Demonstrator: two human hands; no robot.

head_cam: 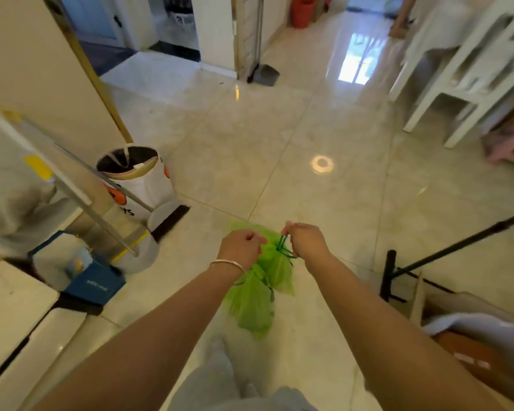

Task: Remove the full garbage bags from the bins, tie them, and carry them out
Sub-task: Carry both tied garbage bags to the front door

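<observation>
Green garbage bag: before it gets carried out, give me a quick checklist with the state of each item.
1. Bag out of the bin: ok, green bag hangs clear of the white bin.
2. Both hands gripping: ok, left hand and right hand pinch the drawstring.
3. Knot finished: cannot tell.
4. Bag intact, no leak: cannot tell.
5. Floor ahead free: ok up to the dustpan.
6. Bin relined: ok, dark liner visible.
</observation>
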